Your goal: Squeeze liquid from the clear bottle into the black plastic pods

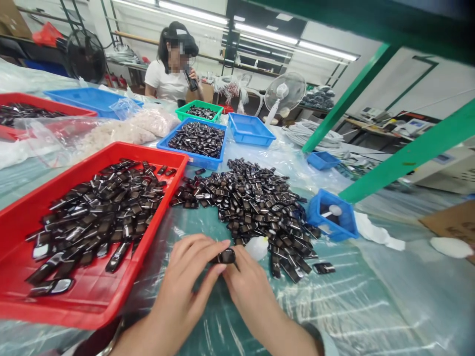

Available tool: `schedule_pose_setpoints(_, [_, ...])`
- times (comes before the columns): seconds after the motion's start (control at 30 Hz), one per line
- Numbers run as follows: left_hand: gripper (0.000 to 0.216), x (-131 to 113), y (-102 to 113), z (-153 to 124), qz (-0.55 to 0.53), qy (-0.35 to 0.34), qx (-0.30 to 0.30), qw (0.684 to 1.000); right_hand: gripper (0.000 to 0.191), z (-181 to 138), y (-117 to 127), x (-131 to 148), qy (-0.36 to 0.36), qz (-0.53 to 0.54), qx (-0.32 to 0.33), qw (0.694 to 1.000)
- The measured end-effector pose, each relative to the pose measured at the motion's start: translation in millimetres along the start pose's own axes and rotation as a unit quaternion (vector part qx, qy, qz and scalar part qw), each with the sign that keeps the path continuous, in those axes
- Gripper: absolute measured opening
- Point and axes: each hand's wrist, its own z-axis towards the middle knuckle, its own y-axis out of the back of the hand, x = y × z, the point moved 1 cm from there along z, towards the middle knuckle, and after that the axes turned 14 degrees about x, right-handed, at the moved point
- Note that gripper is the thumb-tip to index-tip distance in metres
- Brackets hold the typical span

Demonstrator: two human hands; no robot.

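Note:
A small glossy black plastic piece (224, 256) is pinched between the thumb and fingers of my left hand (189, 272). My right hand (250, 282) is closed at the piece's other end, its fingertips partly hidden behind it. Just beyond my right hand is a small white translucent bottle (257, 248) with a yellow tip. A big heap of similar black pieces (256, 198) spreads over the table ahead of both hands. To the left, a red tray (92, 309) holds many more such pieces, lying in a loose pile.
Farther back are a blue tray (208, 162) and a green tray (218, 112) of black pieces, and another blue tray (252, 129). A blue bin (339, 232) with a white-handled item stands right, by green posts (415, 155). A person (168, 81) sits across the table.

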Motion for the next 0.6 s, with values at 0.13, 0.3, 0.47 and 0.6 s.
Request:
schedule_pose_setpoints(0.13, [0.032,-0.8,0.3,-1.3,0.001,0.003,0.001,1.0,0.014,-5.7,34.4,10.7,-0.023,0.134,-0.002,0.991])
schedule_pose_setpoints(0.3, [0.034,-1.6,-2.3,-2.9,-0.018,-0.006,0.014,1.0,0.007,-9.2,58.1,17.8,-0.097,0.468,0.028,0.878])
schedule_pose_setpoints(0.47, [0.037,-1.7,-3.6,-5.2,-0.039,-0.011,0.04,0.998,0.015,-7.3,53.2,18.1,-0.128,0.666,0.061,0.732])
schedule_pose_setpoints(0.6, [0.038,-1.9,-2.4,-4.8,-0.042,-0.031,0.073,0.996,0.015,-9.1,53.3,18.0,-0.141,0.713,0.06,0.684])
